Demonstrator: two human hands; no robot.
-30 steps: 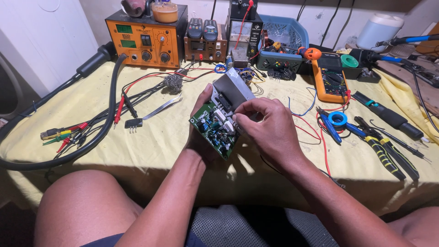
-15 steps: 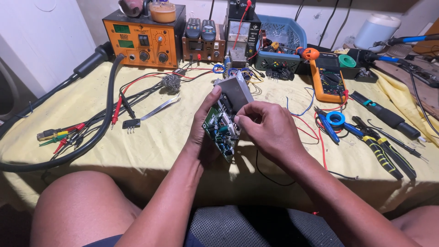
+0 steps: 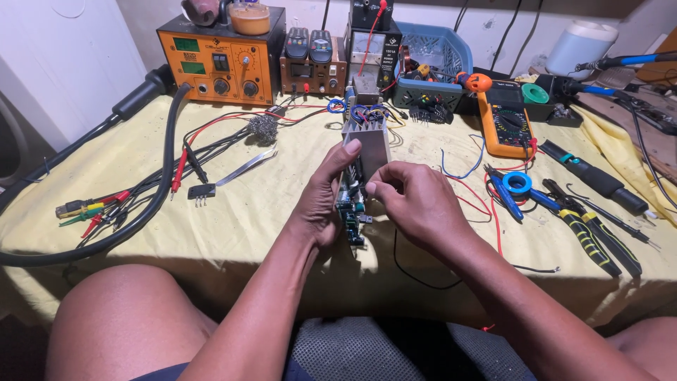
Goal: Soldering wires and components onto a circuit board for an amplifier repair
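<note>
Table: a work table with a yellow cloth [image 3: 233, 212] over it, full of tools and wires.
Black hose: a thick black hose [image 3: 151, 197] bends across the left side of the cloth.
Orange box: a big orange machine with knobs [image 3: 222, 60] stands at the back left, with a small brown box with dials [image 3: 312, 67] just beside it.
Blue basket: a blue plastic basket [image 3: 437, 63] of small parts sits at the back, right of the middle.
Left hand: the left hand [image 3: 321, 201] holds the circuit board [image 3: 350, 212] from the left side, fingers wrapped around it, thumb up on the metal block.
Right hand: the right hand [image 3: 416, 208] is on the right side of the board, with its fingertips [image 3: 374, 189] pinched together against the edge of the board.
Circuit board: a green board, held up on its edge above the near middle of the table, between both hands. A grey metal block [image 3: 370, 148] with fins is fixed on its top part.
Meter: an orange meter [image 3: 506, 127] lies to the right, well apart from the hands.
Pliers: pliers with black and yellow handles [image 3: 596, 240] lie near the right edge.
Tape: a blue roll of tape [image 3: 518, 182] lies between the meter and the pliers.
Red wires: thin red wires [image 3: 486, 204] run over the cloth near the right hand.
Steel wool: a small grey ball of wire wool [image 3: 264, 128] sits in front of the orange box.
</note>
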